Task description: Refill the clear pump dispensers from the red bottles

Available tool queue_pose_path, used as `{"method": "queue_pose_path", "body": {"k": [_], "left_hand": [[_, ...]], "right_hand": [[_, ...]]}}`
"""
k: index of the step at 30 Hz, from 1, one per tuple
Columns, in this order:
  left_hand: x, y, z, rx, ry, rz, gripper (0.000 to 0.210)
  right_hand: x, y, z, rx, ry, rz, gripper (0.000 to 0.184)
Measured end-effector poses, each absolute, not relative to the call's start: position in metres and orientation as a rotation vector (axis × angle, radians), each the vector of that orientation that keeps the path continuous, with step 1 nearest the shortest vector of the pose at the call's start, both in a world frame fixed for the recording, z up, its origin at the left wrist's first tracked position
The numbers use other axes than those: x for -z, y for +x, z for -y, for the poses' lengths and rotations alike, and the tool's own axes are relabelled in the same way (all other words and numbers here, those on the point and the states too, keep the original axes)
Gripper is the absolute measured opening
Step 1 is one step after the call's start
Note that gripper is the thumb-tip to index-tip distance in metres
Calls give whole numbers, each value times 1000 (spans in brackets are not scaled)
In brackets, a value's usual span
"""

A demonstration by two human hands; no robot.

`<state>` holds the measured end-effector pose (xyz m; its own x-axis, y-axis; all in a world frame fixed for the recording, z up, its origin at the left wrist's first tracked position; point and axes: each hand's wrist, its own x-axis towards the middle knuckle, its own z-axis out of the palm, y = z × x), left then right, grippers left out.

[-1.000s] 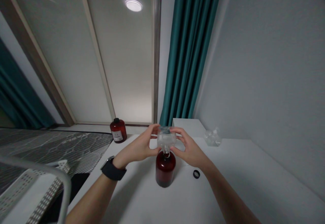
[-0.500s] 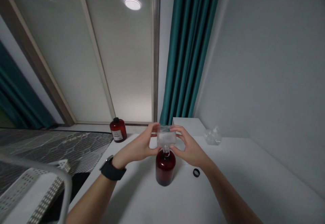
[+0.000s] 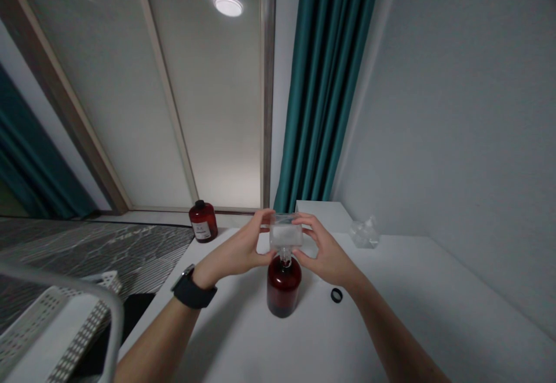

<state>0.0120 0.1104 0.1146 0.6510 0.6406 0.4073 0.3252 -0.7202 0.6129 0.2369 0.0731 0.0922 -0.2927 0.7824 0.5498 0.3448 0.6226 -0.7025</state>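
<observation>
Between my two hands a clear glass bottle [image 3: 285, 237] is held upside down, its neck at the mouth of a dark red bottle [image 3: 284, 290]. My left hand [image 3: 256, 239] grips its left side, thumb low and fingers high; a black watch is on that wrist. On the opposite side my right hand [image 3: 319, 247] grips it in the same way. The red bottle stands upright on the white table [image 3: 243, 336]. A small black ring-shaped cap [image 3: 336, 295] lies to its right. Whether the two necks touch is too small to tell.
A second red bottle [image 3: 203, 222] with a white label and black cap stands at the table's far left corner. At the back are a white box [image 3: 325, 215] and a clear faceted object [image 3: 365, 233]. A white perforated basket [image 3: 47, 325] sits lower left, behind a pale curved bar [image 3: 115, 319].
My hands and the upturned bottle keep their pose over the red bottle. The liquid level in the clear bottle looks slightly lower. The view has shifted very slightly.
</observation>
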Motion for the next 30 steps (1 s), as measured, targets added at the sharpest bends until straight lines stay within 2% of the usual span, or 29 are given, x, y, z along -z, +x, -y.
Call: {"method": "queue_pose_path", "body": {"k": [30], "left_hand": [[-117, 14, -109, -904, 2366, -745, 65]], "right_hand": [[-93, 236, -73, -548, -891, 1873, 50]]}}
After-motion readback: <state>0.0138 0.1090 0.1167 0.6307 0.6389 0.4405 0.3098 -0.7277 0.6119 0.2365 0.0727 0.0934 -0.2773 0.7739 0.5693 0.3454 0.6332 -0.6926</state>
